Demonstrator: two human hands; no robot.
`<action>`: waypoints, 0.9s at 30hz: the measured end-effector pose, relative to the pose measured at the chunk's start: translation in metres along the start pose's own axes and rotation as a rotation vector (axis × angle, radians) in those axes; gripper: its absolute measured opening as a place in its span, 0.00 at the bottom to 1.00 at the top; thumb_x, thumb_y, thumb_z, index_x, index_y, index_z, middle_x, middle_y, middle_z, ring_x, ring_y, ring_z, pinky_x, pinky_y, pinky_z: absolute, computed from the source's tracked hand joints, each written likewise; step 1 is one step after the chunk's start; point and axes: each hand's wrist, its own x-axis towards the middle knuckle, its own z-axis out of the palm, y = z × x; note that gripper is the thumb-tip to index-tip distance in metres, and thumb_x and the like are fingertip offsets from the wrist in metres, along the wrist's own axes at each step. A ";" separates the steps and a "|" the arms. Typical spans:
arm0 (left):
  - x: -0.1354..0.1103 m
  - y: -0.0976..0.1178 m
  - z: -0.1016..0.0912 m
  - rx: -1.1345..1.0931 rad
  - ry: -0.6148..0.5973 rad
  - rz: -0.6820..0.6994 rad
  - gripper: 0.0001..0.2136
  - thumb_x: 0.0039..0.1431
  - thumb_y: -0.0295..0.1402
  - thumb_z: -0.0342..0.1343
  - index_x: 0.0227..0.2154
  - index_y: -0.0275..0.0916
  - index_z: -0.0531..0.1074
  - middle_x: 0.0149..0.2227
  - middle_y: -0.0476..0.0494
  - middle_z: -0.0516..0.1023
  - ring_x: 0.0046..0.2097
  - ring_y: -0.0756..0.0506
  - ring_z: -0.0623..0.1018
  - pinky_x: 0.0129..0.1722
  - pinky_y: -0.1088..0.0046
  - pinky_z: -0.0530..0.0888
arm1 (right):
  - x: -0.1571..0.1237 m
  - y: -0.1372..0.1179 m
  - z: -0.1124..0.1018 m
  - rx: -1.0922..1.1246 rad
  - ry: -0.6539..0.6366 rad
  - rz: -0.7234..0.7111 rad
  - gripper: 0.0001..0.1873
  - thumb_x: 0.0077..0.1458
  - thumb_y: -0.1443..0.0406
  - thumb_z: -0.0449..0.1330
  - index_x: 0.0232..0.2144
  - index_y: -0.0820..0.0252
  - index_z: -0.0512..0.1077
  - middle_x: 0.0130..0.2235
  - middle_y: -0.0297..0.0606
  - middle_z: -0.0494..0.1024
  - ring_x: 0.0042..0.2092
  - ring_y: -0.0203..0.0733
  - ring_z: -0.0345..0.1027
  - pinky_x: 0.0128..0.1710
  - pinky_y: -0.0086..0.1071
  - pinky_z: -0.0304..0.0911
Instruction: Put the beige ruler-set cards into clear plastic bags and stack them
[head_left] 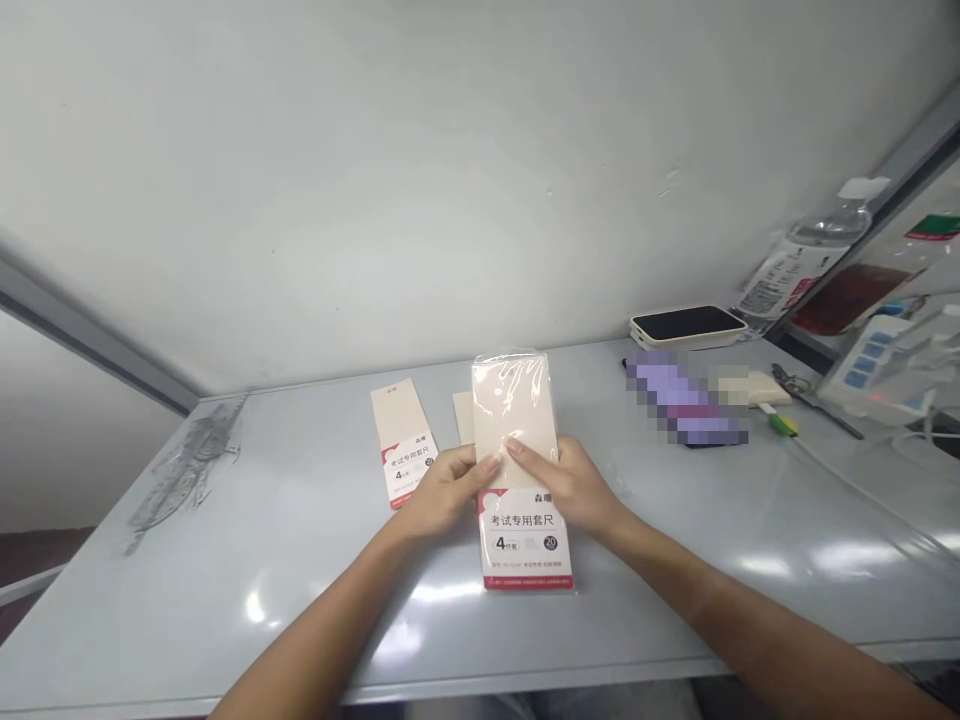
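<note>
In the middle of the head view, my left hand (pixel 448 490) and my right hand (pixel 581 485) grip a clear-bagged ruler-set card (pixel 517 400) by its two long sides. Both thumbs press on its front. The card is cream above and white with black print and a red strip below; its clear bag shines and reaches past the card's edges. A matching printed card (pixel 400 415) lies on the table left of my left hand. Another cream card (pixel 463 408) is mostly hidden behind the one I hold.
Clear plastic pieces with dark markings (pixel 187 465) lie at the left of the grey table (pixel 300 620). At the right are a phone (pixel 690 324), a pixelated purple item (pixel 679 400), a white cable (pixel 847 490), a water bottle (pixel 817 245) and a clear plastic box (pixel 900 350).
</note>
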 end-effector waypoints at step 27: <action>0.007 -0.003 -0.015 0.626 0.561 0.026 0.22 0.50 0.50 0.50 0.13 0.38 0.56 0.15 0.52 0.58 0.19 0.53 0.58 0.19 0.76 0.51 | 0.009 0.003 -0.011 -0.475 0.077 -0.015 0.28 0.51 0.55 0.54 0.54 0.56 0.58 0.25 0.32 0.74 0.27 0.40 0.69 0.26 0.32 0.61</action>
